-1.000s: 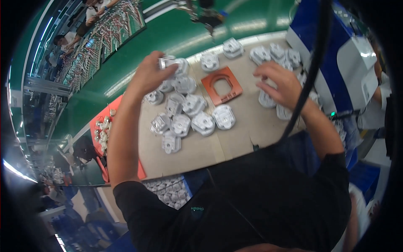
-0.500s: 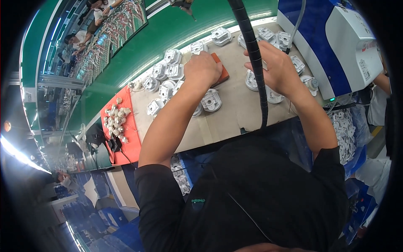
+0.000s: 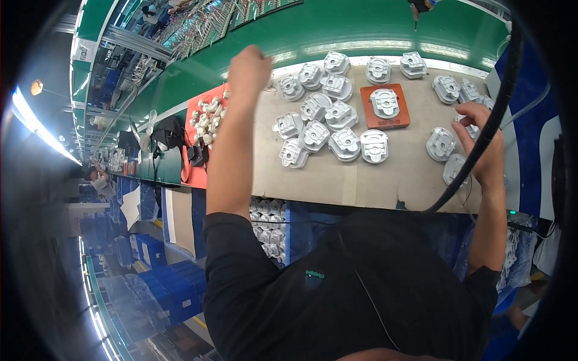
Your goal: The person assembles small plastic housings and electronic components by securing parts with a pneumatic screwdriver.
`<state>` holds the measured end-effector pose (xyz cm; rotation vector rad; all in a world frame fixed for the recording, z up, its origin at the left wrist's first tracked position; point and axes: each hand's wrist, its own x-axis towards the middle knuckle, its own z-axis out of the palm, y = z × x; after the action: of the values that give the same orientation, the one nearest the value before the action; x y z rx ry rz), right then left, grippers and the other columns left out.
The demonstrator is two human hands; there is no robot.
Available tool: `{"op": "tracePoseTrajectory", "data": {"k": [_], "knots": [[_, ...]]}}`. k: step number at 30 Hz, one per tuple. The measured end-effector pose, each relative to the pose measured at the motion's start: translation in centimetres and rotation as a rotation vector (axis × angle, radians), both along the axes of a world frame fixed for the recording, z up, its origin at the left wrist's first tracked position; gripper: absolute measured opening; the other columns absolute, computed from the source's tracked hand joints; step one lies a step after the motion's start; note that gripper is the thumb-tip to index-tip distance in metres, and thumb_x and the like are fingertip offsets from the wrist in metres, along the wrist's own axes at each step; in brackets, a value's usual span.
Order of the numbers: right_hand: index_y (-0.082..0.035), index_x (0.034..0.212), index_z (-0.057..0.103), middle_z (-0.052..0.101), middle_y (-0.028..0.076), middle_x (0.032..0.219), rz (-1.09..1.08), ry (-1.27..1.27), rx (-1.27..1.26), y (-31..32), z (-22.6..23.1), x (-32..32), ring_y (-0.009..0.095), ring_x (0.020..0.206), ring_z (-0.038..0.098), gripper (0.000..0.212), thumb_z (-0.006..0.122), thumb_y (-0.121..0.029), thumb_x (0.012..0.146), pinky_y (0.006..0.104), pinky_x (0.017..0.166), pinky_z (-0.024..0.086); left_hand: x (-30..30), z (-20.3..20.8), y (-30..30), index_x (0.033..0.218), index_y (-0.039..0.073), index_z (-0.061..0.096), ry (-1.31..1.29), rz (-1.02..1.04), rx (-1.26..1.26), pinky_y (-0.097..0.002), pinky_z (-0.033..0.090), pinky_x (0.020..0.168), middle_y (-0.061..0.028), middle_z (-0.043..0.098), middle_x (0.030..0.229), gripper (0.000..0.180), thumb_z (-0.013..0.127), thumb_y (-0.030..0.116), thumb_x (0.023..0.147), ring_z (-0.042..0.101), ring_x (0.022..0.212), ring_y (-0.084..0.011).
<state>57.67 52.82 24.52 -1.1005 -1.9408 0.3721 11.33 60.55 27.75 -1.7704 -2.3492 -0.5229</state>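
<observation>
My left hand (image 3: 248,73) is raised at the far left of the bench, beside a heap of small cream-white parts (image 3: 208,120) on a red mat. Its fingers are curled, and what they hold, if anything, is hidden. At the right, my right hand (image 3: 486,147) has its thumb and fingers bent around a white plastic housing (image 3: 467,127), partly behind a black cable. Between the hands, another white housing (image 3: 384,103) lies on an orange block (image 3: 396,121). Several similar housings (image 3: 314,136) are grouped left of the block.
A black spiral-wrapped cable (image 3: 481,144) curves across the right side of the bench (image 3: 313,185). Beyond it stands a blue and white machine (image 3: 525,138). A tool tip (image 3: 415,21) hangs at the back. Below the bench edge is a box of white parts (image 3: 268,228).
My left hand has moved left from the orange block to beside the cream-white parts, uncovering the block and its housing. The view has turned; my right hand remains among the right-hand housings.
</observation>
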Motion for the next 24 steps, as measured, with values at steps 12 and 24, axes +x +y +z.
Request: {"op": "tracePoseTrajectory", "data": {"k": [12, 24], "knots": [[0.000, 0.108, 0.065, 0.067, 0.012, 0.104, -0.030, -0.028, -0.057, 0.7, -0.6, -1.4, 0.021, 0.080, 0.067, 0.025, 0.073, -0.001, 0.084, 0.0321, 0.075, 0.052, -9.7, -10.0, 3.8, 0.102, -0.008, 0.070, -0.056, -0.017, -0.219, -0.0388, 0.058, 0.076, -0.0277, 0.072, 0.099, 0.060, 0.085, 0.042, 0.073, 0.074, 0.083, -0.0309], [0.002, 0.114, 0.064, 0.068, 0.008, 0.100, -0.307, 0.400, 0.022, -7.1, 3.8, 0.3, 0.015, 0.089, 0.065, 0.023, 0.069, 0.000, 0.092, 0.0273, 0.082, 0.053, 4.2, 4.4, -9.0, 0.135, -0.002, 0.057, -0.354, -0.584, 0.335, -0.0308, 0.058, 0.072, -0.0122, 0.071, 0.096, 0.059, 0.082, 0.006, 0.082, 0.070, 0.082, -0.0156]]}}
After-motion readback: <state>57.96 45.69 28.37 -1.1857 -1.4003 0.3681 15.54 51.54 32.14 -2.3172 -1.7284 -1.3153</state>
